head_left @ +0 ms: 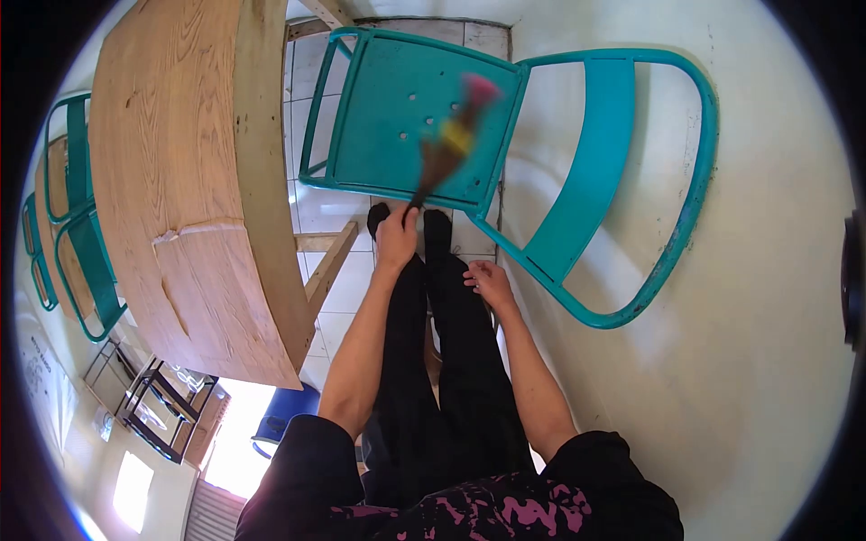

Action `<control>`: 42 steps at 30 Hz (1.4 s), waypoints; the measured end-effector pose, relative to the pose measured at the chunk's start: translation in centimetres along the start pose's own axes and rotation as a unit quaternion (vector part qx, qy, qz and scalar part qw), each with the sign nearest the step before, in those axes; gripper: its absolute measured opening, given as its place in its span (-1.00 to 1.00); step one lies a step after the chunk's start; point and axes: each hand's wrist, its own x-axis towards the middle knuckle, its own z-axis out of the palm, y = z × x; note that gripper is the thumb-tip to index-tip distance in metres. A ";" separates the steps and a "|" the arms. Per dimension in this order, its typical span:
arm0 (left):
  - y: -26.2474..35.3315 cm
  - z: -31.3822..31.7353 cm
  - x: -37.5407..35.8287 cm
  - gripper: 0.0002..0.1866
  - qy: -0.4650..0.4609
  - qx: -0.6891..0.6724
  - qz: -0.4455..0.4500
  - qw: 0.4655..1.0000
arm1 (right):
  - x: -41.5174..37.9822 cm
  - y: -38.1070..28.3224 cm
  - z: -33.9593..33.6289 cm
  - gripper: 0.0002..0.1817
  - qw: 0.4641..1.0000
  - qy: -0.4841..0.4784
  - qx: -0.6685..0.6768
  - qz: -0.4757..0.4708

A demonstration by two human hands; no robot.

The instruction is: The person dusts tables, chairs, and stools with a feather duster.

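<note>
My left hand (397, 240) is closed around the dark handle of a feather duster (442, 155). Its brown, yellow and pink head is smeared by motion over the seat of a teal metal chair (379, 144). Small holes show in the middle of that seat, and the curved backrest (591, 171) extends to the right beside the wall. Holding nothing, my right hand (490, 281) hovers by my leg with its fingers loosely bent and apart, just left of the backrest's lower bar.
A wood-grain table (180, 117) with a peeling surface stands close on the left, its leg (331, 266) on the tiled floor. More teal chairs (81, 243) are beyond it. A blue bin (287, 417) sits at lower left. The pale wall (758, 270) bounds the right.
</note>
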 end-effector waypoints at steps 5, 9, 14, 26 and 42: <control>1.5 -1.3 2.7 -0.67 0.069 -0.002 0.021 0.997 | -0.1 -0.5 0.0 -0.68 1.000 -0.001 0.007 0.009; 2.5 0.0 4.9 -0.62 0.116 -0.103 -0.072 0.985 | 0.0 -1.1 -0.2 -0.68 1.000 0.008 0.014 0.007; 4.5 -1.0 7.0 -0.70 0.003 -0.006 0.030 1.000 | 0.1 -0.7 -0.4 -0.67 1.000 0.013 0.009 0.006; 5.7 1.1 8.6 -0.67 0.008 -0.025 0.051 0.998 | 0.0 -0.6 -0.3 -0.69 1.000 0.015 0.011 0.007; -0.4 -3.2 0.6 -0.65 -0.044 -0.050 0.015 0.998 | -0.4 -0.4 -0.5 -0.65 1.000 0.007 -0.002 0.000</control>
